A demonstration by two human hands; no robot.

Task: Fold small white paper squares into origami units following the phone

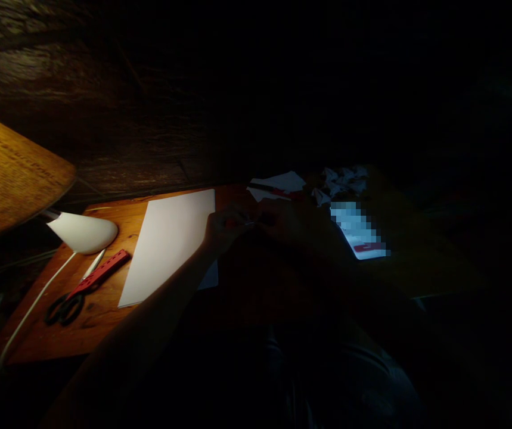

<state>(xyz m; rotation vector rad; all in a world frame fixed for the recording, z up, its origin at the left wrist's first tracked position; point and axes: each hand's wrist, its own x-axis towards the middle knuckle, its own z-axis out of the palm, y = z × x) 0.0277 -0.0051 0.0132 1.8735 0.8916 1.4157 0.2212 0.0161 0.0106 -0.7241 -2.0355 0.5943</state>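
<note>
The scene is very dark. My left hand (225,227) reaches over the wooden table (95,322) at the right edge of a white sheet of paper (170,244); its fingers look curled and pinched on something small and reddish that I cannot make out. My right hand (278,221) is a dim shape close beside it, with its fingers lost in shadow. A lit phone (359,232) lies to the right of the hands.
A white lamp (81,232) with a cord stands at the table's left. A red ruler (100,274), a pencil and dark scissors (63,308) lie near it. Paper scraps (278,183) and crumpled paper (343,179) lie at the back. A woven lampshade-like object (5,173) fills the far left.
</note>
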